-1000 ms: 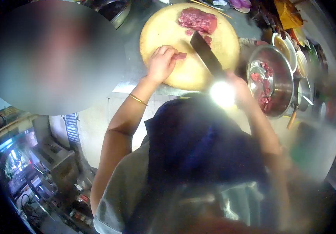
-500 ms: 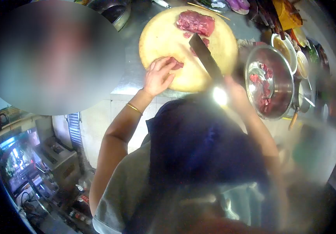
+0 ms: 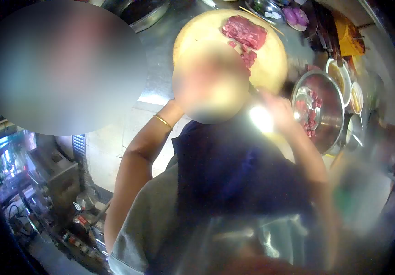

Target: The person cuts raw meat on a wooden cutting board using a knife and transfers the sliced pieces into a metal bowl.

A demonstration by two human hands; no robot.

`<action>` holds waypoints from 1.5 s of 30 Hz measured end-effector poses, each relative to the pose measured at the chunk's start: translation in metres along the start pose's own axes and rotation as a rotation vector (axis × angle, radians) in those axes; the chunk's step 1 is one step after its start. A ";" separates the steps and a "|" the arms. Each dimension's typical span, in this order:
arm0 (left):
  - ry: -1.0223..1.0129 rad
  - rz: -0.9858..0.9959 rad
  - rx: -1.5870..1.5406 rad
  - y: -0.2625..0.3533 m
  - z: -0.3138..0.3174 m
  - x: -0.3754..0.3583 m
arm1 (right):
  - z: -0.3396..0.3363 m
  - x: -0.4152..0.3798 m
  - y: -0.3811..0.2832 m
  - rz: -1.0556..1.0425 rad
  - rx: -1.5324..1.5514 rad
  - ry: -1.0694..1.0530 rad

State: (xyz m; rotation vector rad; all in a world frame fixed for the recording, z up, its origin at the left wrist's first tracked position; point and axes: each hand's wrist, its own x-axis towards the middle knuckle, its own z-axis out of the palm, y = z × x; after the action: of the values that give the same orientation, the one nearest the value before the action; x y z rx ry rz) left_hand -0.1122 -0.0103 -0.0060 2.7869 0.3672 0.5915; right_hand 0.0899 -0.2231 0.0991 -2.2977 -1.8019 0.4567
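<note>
A round wooden chopping board [image 3: 270,68] lies on the metal counter, with a large slab of raw red meat [image 3: 244,32] at its far side. Smaller cut meat pieces [image 3: 248,57] sit just below the slab. My left hand [image 3: 179,101] is over the board's near left edge; a blurred patch hides its fingers and anything under them. On the near right, my right hand [image 3: 277,110] is closed round the handle of a cleaver [image 3: 253,89]. Most of the blade is hidden by the blur, and bright glare covers part of the grip.
Right of the board stands a steel bowl [image 3: 319,142] holding several meat pieces. Beyond it are a white bowl of liquid [image 3: 339,82] and a smaller bowl [image 3: 356,97]. A dark pan [image 3: 149,18] stands back left. Purple onions [image 3: 296,18] lie at the back.
The view has shifted, so the board sits slightly right and lower. My right hand has drawn the cleaver down and left from near the meat pieces. My left fingers, visible earlier on a meat piece, are now hidden.
</note>
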 end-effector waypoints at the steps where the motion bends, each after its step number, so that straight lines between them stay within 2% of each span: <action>1: 0.038 -0.043 -0.046 -0.003 0.004 -0.001 | -0.001 0.004 0.002 -0.014 -0.001 -0.002; 3: 0.107 -0.136 -0.145 -0.005 0.014 -0.007 | -0.002 0.009 0.006 -0.033 0.001 -0.032; 9: 0.031 -0.137 -0.112 0.003 0.016 0.007 | 0.000 0.032 0.020 -0.150 -0.003 -0.082; 14: 0.032 -0.116 -0.100 0.004 0.009 0.011 | 0.005 0.052 0.037 -0.261 -0.007 -0.118; 17: 0.046 -0.112 -0.129 0.005 0.008 0.012 | -0.003 0.061 0.041 -0.270 0.020 -0.201; 23: 0.058 -0.131 -0.164 0.002 0.009 0.013 | -0.004 0.084 0.042 -0.338 0.066 -0.235; 26: 0.085 -0.152 -0.169 0.002 0.011 0.012 | 0.011 0.107 0.027 -0.288 0.069 -0.274; 30: 0.112 -0.171 -0.153 0.001 0.016 0.010 | 0.047 0.140 0.024 -0.453 0.182 -0.193; 33: 0.086 -0.209 -0.118 0.005 0.010 0.010 | 0.047 0.137 0.021 -0.438 0.191 -0.184; 36: 0.073 -0.198 -0.127 -0.002 0.017 0.004 | 0.022 0.109 0.024 -0.234 0.070 -0.302; 39: 0.176 -0.389 -0.149 -0.004 0.031 0.000 | 0.011 0.068 0.055 -0.224 0.040 -0.250; 42: 0.200 -0.395 -0.048 0.000 0.026 0.014 | -0.001 0.031 0.049 0.004 0.126 -0.243; 45: 0.047 -0.441 -0.003 0.002 0.024 0.026 | 0.020 0.010 0.044 0.129 0.224 -0.050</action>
State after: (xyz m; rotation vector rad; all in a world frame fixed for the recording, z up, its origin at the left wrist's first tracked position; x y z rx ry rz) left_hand -0.0790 -0.0096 -0.0173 2.5670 0.9543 0.5455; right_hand 0.1247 -0.2254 0.0650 -2.2713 -1.5404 0.7045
